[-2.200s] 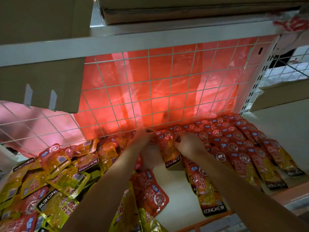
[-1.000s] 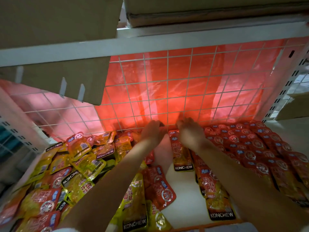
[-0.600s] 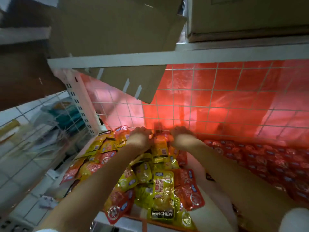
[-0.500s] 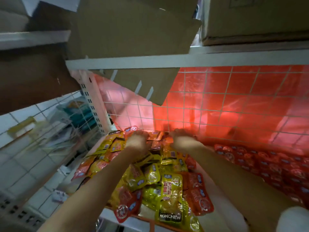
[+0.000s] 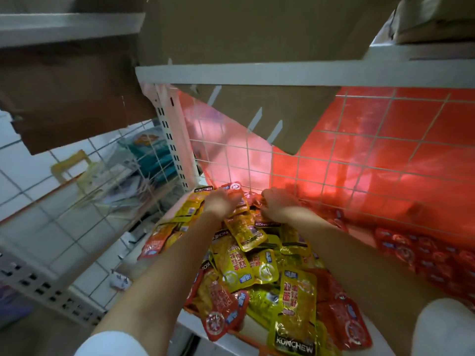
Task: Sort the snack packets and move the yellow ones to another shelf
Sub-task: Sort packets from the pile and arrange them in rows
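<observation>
Two hands, the left hand (image 5: pixel 221 202) and right hand (image 5: pixel 276 205), reached far into mixed snack packets (image 5: pixel 246 255) on the shelf (image 5: pixel 195 326), fingers hidden, grip unclear, apparently gathering yellow ones.

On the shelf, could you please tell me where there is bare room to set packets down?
Little: a white strip of shelf at the front edge, between red and yellow packets. The pile under both hands is crowded.

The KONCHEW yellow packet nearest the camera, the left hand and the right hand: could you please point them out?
KONCHEW yellow packet (image 5: pixel 295 319): head view, middle of its front.
Left hand (image 5: pixel 221 201): head view, back of the hand.
Right hand (image 5: pixel 276 204): head view, back of the hand.
</observation>
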`<state>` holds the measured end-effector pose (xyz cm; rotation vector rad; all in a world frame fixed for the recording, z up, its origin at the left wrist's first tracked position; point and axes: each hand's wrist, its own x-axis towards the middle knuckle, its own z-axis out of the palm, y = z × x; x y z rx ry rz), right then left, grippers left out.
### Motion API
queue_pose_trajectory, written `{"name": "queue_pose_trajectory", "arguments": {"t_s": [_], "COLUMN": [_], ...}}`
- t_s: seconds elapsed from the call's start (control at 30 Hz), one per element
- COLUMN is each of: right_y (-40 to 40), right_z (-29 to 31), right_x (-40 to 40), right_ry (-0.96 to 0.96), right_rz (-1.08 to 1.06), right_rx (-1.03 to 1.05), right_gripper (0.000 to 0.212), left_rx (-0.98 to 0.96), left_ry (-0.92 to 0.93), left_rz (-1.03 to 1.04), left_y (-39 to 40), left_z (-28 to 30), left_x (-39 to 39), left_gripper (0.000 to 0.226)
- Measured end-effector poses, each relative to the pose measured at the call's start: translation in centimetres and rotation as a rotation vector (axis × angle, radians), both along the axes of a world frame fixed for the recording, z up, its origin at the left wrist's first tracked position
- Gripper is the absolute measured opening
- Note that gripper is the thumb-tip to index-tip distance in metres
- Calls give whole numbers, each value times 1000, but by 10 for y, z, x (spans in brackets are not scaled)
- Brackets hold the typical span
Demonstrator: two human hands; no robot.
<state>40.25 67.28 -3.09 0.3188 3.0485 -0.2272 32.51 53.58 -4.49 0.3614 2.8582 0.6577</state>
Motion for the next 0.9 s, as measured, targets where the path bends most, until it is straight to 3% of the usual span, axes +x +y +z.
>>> {"name": "queue_pose_trajectory", "arguments": {"t_s": [0.33, 0.6, 0.7, 0.8, 0.83, 0.9], "right_y": [-15, -9, -3, 7, 10, 15], "right_z": [-4, 4, 12, 22, 24, 26], "right_x": [-1, 14, 22, 38, 45, 59], "right_ry": [13, 24, 72, 165, 203, 317], "right_rz": [70, 70, 38, -40, -90, -186], "right_rx": [216, 286, 249, 179, 92, -153], "right_gripper": [30, 30, 31, 32, 31, 22], "left_rx": [-138, -157, -14, 256, 380, 590], "left_ry": [-61, 117, 173, 182, 190, 25], "left_rz": [-34, -96, -136, -78, -23, -9], "left_y": [10, 3, -4, -11, -12, -16], "left_z": [-4, -1, 4, 20, 26, 37], "left_x": [-7, 7, 13, 26, 29, 36], "left_gripper": [70, 51, 41, 31, 27, 24]}}
